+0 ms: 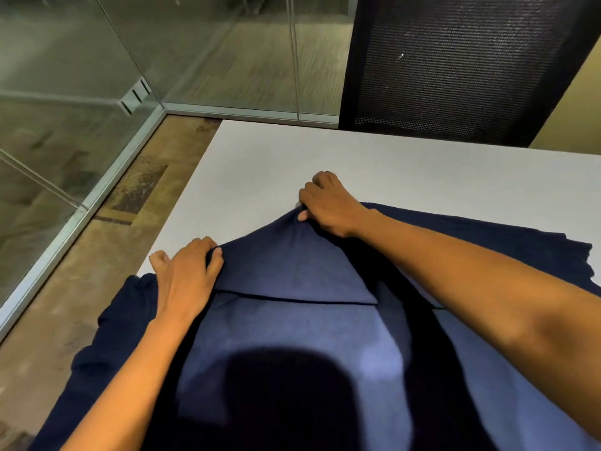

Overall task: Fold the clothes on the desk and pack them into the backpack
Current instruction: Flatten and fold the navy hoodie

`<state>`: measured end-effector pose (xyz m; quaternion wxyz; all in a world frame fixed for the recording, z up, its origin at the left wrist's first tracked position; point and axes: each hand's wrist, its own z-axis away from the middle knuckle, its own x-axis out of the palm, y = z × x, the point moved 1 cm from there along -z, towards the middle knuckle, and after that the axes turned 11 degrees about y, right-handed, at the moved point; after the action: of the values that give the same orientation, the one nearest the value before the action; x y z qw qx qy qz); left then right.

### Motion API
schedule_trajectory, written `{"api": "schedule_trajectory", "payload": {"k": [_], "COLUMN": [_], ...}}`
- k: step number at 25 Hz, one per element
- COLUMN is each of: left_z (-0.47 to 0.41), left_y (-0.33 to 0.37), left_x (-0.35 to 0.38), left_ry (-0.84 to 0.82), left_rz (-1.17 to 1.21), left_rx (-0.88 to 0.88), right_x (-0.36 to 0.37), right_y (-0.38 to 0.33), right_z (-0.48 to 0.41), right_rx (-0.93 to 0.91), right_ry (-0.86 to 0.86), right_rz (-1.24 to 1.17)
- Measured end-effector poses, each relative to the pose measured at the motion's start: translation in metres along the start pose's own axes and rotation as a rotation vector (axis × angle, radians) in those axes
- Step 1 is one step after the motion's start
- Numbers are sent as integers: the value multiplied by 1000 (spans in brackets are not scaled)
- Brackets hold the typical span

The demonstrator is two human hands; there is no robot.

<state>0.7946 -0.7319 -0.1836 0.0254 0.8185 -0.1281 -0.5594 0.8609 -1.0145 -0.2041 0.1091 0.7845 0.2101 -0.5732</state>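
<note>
— Where does the navy garment [292, 320] lie?

— We see it spread across the lower half of the frame on the white desk [325, 157], its left side spilling over the desk's edge. One flap is doubled back over the middle, its straight hem running just below centre.

— Why do both hands sit at the far edge of that flap?

— We judge they are setting the fold. The left hand [185, 275], left of centre, has its fingers curled over the flap's left corner and its thumb splayed off to the side. The right hand [328, 206], above centre, pinches the cloth between its thumb and bent fingers, raising a small peak. Holding it at two points lets the edge be drawn taut and straight.

— And the backpack?

— We find none in the frame. A black mesh chair [455, 66] stands beyond the desk at the upper right, and a glass wall [81, 60] fills the upper left. We judge that folding is at an early stage and packing is some way off.
</note>
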Motion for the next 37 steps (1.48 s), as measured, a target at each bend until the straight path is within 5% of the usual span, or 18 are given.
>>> {"api": "schedule_trajectory", "payload": {"k": [5, 8, 12, 20, 27, 30, 34, 37], "left_z": [-5, 0, -8, -68, -69, -60, -67, -64], "left_y": [-8, 9, 69, 122, 123, 132, 135, 143], "left_x": [6, 14, 28, 71, 83, 85, 83, 84], "left_ry": [-123, 21, -55, -279, -7, 19, -27, -31], "left_rz": [-290, -204, 102, 459, -4, 71, 278, 177], "left_rx": [-168, -235, 89, -342, -101, 19, -174, 40], "right_x": [-7, -4, 0, -8, -28, -35, -45, -63], "right_y": [11, -1, -32, -9, 36, 53, 73, 90], "right_z": [0, 36, 89, 133, 177, 194, 209, 234], "right_rx": [380, 361, 298, 410, 522, 647, 760, 835], "right_ry": [279, 365, 132, -28, -12, 40, 201, 329], "right_rz": [25, -88, -134, 42, 102, 84, 66, 123]}}
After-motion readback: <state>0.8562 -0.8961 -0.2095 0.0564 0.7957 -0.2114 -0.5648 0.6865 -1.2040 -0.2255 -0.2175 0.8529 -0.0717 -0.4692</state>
